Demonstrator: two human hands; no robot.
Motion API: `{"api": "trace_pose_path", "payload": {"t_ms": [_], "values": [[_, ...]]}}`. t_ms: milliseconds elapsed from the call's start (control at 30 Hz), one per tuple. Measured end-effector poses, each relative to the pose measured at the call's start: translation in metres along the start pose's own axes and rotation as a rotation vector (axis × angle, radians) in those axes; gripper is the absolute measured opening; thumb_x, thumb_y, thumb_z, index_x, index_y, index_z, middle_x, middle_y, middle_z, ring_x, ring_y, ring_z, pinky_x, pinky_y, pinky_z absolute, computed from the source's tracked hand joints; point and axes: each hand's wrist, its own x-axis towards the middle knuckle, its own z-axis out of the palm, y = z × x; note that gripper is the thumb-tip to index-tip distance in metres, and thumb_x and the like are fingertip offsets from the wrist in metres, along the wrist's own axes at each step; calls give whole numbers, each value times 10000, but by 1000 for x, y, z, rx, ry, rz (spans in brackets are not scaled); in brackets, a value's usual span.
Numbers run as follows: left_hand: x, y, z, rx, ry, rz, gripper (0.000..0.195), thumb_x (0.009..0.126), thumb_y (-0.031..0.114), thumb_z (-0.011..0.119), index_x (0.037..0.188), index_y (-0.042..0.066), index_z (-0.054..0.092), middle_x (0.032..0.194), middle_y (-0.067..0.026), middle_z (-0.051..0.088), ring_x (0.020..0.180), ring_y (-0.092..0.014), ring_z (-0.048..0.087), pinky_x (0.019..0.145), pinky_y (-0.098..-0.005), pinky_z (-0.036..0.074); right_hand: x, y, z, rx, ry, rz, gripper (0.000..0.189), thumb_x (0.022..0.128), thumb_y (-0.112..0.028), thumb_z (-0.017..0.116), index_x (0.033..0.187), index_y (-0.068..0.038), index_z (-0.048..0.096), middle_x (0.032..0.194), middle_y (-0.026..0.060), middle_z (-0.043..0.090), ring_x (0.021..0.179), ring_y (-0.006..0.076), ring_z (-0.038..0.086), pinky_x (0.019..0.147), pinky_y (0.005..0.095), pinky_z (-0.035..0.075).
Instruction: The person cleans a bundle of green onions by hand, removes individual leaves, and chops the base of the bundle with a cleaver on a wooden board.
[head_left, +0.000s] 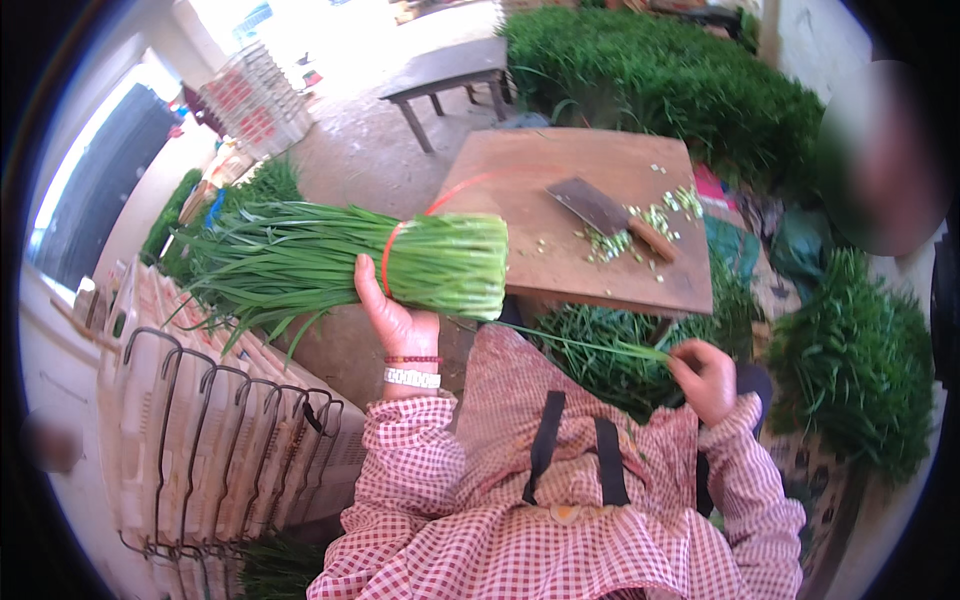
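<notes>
My left hand (397, 315) holds a thick bundle of green garlic chives (442, 262) sideways, thumb up along its near side. A red tie (390, 255) goes around the bundle, and its pale cut ends face right. Between the fingertips of my right hand (705, 379) is a thin chive strand (592, 341), stretched left towards the bundle's underside. On the low wooden table (510, 172) in front of me lies a cleaver (592, 206) with a wooden handle, among chopped pale stem ends (611, 244).
Stacked plastic crates (225, 435) with metal handles stand at my left. A large heap of chives (660, 75) lies behind the table, with another pile (855, 367) at right. A dark bench (450, 67) stands farther back. A blurred person (881, 157) is at far right.
</notes>
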Motion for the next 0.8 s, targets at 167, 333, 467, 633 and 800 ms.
{"api": "trace_pose_path", "payload": {"t_ms": [167, 333, 467, 633, 800], "values": [[31, 23, -51, 176, 1, 55, 506, 837, 337, 633, 1222, 19, 552, 1173, -97, 617, 1060, -239, 591, 955, -406, 466, -6, 65, -31, -571, -371, 151, 274, 746, -214, 690, 953, -35, 684, 886, 152, 669, 837, 284, 653, 775, 384, 521], [33, 85, -110, 455, -186, -291, 570, 756, 258, 669, 1231, -27, 533, 1130, -140, 643, 979, -261, 646, 889, -399, 527, 26, -28, 53, -158, -738, -131, 471, 829, -244, 692, 1207, 2, 557, 1132, 180, 615, 1013, 260, 614, 895, 362, 499], [12, 111, -122, 622, -434, -683, 739, 673, 228, 746, 1299, -50, 469, 1193, -191, 612, 1012, -310, 643, 906, -447, 526, 41, -64, 97, 442, -1063, 160, 217, 944, -218, 594, 924, -2, 595, 813, 23, 625, 732, 86, 564, 687, 241, 494], [-45, 91, -144, 710, -538, -1047, 847, 570, 123, 823, 1331, -9, 474, 1248, -121, 597, 1118, -261, 592, 1001, -407, 435, -2, -51, 155, 521, -1104, 609, 252, 935, -174, 575, 1127, -14, 540, 944, 61, 642, 843, 124, 618, 719, 264, 525], [-91, 59, -152, 733, -562, -1209, 805, 589, 56, 783, 1333, 19, 477, 1248, -67, 600, 1099, -187, 573, 994, -355, 419, -13, -21, 144, 419, -1247, 483, 457, 850, -270, 703, 1137, 71, 599, 995, 113, 673, 897, 177, 628, 795, 282, 518]]}}
